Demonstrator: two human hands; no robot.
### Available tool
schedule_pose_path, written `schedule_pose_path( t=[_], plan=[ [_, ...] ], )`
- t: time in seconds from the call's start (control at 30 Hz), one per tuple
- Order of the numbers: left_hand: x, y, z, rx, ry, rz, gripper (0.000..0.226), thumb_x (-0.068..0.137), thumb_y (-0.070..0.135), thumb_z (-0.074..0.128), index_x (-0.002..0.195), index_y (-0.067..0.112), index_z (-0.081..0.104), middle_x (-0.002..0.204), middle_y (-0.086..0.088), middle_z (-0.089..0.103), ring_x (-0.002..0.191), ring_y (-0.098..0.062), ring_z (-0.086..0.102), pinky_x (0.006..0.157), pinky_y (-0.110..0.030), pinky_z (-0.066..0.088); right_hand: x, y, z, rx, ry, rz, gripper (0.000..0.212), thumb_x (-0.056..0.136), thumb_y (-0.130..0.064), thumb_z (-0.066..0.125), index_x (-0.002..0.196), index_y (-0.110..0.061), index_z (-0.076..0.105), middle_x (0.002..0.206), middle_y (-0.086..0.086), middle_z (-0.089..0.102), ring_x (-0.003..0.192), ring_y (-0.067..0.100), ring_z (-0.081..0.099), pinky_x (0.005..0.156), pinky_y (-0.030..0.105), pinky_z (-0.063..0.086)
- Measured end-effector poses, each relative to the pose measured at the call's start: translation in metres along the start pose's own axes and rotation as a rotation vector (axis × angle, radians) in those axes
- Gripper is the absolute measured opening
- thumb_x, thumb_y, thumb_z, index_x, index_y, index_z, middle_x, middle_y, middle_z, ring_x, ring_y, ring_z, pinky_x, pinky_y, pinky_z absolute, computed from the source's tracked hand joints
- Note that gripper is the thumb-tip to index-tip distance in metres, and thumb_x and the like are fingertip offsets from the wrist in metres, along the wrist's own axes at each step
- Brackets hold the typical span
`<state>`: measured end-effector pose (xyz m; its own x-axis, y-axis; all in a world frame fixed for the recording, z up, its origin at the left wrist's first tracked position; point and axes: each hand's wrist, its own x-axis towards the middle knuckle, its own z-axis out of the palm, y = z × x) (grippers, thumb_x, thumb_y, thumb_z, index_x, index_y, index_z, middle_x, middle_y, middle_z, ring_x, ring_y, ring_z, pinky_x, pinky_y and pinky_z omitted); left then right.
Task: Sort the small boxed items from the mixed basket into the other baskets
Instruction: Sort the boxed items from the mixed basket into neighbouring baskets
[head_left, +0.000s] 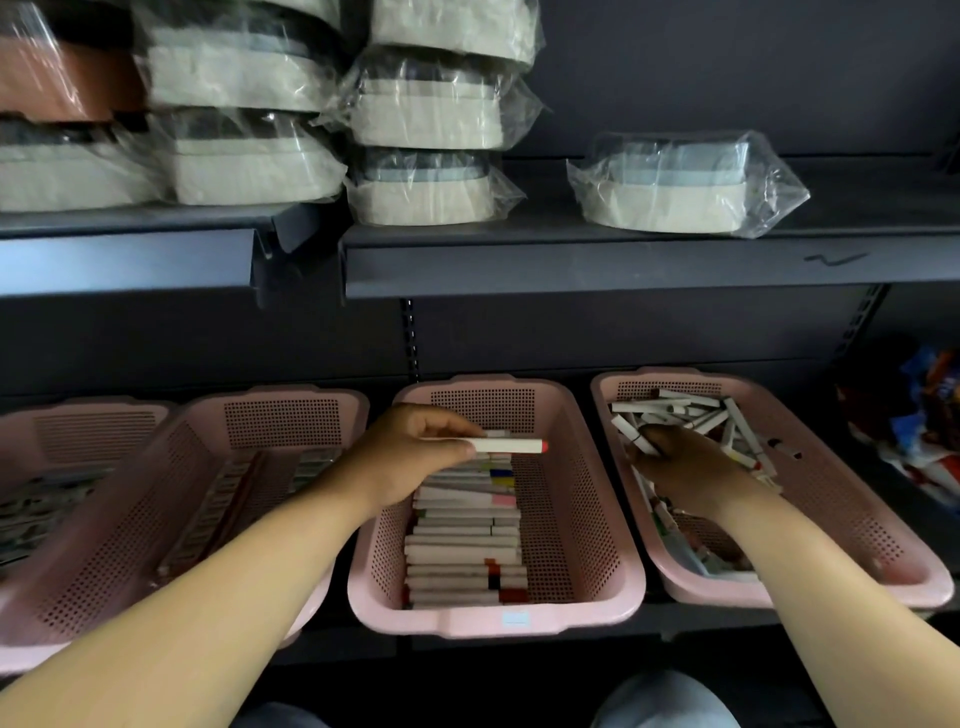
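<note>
My left hand (410, 452) pinches a long white box with a red end (506, 445) and holds it level over the far part of the middle pink basket (493, 618). That basket holds a neat row of several white boxes with coloured ends. My right hand (685, 467) reaches into the right pink basket (841, 514), where several white boxes lie jumbled. Its fingers close around one white box (631, 434) near the basket's left wall; the grip is partly hidden.
Two more pink baskets (156, 519) (31, 431) stand to the left with boxes packed in rows. A dark shelf (597, 270) overhangs the baskets and carries plastic-wrapped cream trays (670, 197). Colourful packets (919, 426) lie at the far right.
</note>
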<state>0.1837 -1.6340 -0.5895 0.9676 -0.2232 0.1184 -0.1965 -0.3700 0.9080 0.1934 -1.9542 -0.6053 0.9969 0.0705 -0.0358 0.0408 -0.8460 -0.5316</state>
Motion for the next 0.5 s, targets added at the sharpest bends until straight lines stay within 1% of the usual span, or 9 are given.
schedule_pose_path(
  t=[0.07, 0.13, 0.17, 0.23, 0.27, 0.3, 0.37, 0.43, 0.5],
  plan=[
    [-0.001, 0.001, 0.001, -0.006, 0.005, 0.012, 0.035, 0.086, 0.002, 0.080, 0.079, 0.036, 0.083, 0.086, 0.004, 0.079, 0.083, -0.007, 0.071, 0.082, -0.025, 0.055, 0.000, 0.001, -0.001, 0.024, 0.004, 0.012, 0.020, 0.102, -0.032, 0.051, 0.086, -0.029, 0.061, 0.074, -0.001, 0.068, 0.065, 0.014, 0.066, 0.055, 0.027, 0.042],
    [-0.002, 0.001, 0.002, -0.020, 0.042, 0.014, 0.034, 0.082, 0.002, 0.084, 0.076, 0.036, 0.082, 0.084, 0.001, 0.079, 0.083, -0.012, 0.073, 0.084, -0.034, 0.057, 0.000, 0.002, -0.001, 0.035, 0.007, 0.019, 0.019, 0.101, -0.030, 0.051, 0.087, -0.027, 0.063, 0.074, 0.003, 0.068, 0.065, 0.017, 0.067, 0.055, 0.028, 0.044],
    [-0.003, 0.000, 0.002, -0.030, 0.062, 0.008, 0.028, 0.082, 0.006, 0.084, 0.077, 0.034, 0.082, 0.086, -0.003, 0.079, 0.086, -0.018, 0.074, 0.088, -0.039, 0.057, -0.001, 0.002, -0.001, 0.037, 0.005, 0.023, 0.019, 0.101, -0.028, 0.051, 0.087, -0.025, 0.063, 0.074, 0.004, 0.068, 0.065, 0.019, 0.067, 0.055, 0.028, 0.044],
    [-0.004, 0.000, 0.003, -0.015, 0.075, -0.001, 0.013, 0.086, 0.015, 0.082, 0.082, 0.027, 0.083, 0.090, -0.007, 0.079, 0.092, -0.026, 0.075, 0.094, -0.044, 0.056, -0.002, 0.002, -0.002, 0.033, -0.001, 0.035, 0.019, 0.101, -0.026, 0.050, 0.088, -0.023, 0.064, 0.075, 0.006, 0.068, 0.065, 0.020, 0.066, 0.055, 0.028, 0.043],
    [-0.005, -0.001, 0.004, 0.062, 0.046, 0.000, 0.006, 0.090, 0.022, 0.080, 0.085, 0.024, 0.082, 0.091, -0.007, 0.079, 0.093, -0.026, 0.074, 0.093, -0.045, 0.057, -0.003, 0.001, -0.002, 0.033, -0.004, 0.040, 0.019, 0.101, -0.026, 0.050, 0.089, -0.023, 0.064, 0.076, 0.006, 0.068, 0.065, 0.019, 0.066, 0.055, 0.028, 0.043],
    [-0.005, -0.001, 0.006, 0.201, -0.010, 0.011, 0.009, 0.093, 0.029, 0.078, 0.088, 0.022, 0.081, 0.090, -0.007, 0.078, 0.090, -0.025, 0.073, 0.090, -0.044, 0.057, -0.004, 0.001, -0.002, 0.028, -0.005, 0.040, 0.019, 0.102, -0.027, 0.050, 0.090, -0.023, 0.064, 0.076, 0.005, 0.068, 0.066, 0.019, 0.066, 0.055, 0.028, 0.043],
    [-0.008, -0.003, 0.013, 0.563, -0.200, 0.014, 0.020, 0.094, 0.040, 0.074, 0.087, 0.021, 0.075, 0.086, -0.002, 0.072, 0.083, -0.021, 0.069, 0.082, -0.039, 0.056, -0.006, -0.001, -0.001, 0.007, -0.006, 0.033, 0.019, 0.103, -0.027, 0.049, 0.090, -0.023, 0.064, 0.077, 0.004, 0.067, 0.068, 0.018, 0.065, 0.056, 0.028, 0.042],
    [-0.015, -0.002, 0.022, 0.853, -0.375, 0.005, 0.024, 0.094, 0.044, 0.071, 0.084, 0.023, 0.069, 0.085, 0.003, 0.066, 0.080, -0.018, 0.064, 0.077, -0.035, 0.054, -0.007, -0.002, -0.001, 0.001, -0.012, 0.030, 0.018, 0.103, -0.027, 0.050, 0.091, -0.024, 0.063, 0.078, 0.003, 0.066, 0.069, 0.016, 0.064, 0.057, 0.029, 0.040],
    [-0.020, -0.006, 0.032, 0.980, -0.495, 0.013, 0.025, 0.094, 0.043, 0.069, 0.078, 0.024, 0.064, 0.085, 0.006, 0.063, 0.080, -0.017, 0.061, 0.073, -0.031, 0.052, -0.007, -0.001, -0.001, 0.005, -0.010, 0.030, 0.019, 0.103, -0.028, 0.050, 0.090, -0.024, 0.063, 0.077, 0.002, 0.066, 0.069, 0.016, 0.064, 0.057, 0.029, 0.039]
  ],
)
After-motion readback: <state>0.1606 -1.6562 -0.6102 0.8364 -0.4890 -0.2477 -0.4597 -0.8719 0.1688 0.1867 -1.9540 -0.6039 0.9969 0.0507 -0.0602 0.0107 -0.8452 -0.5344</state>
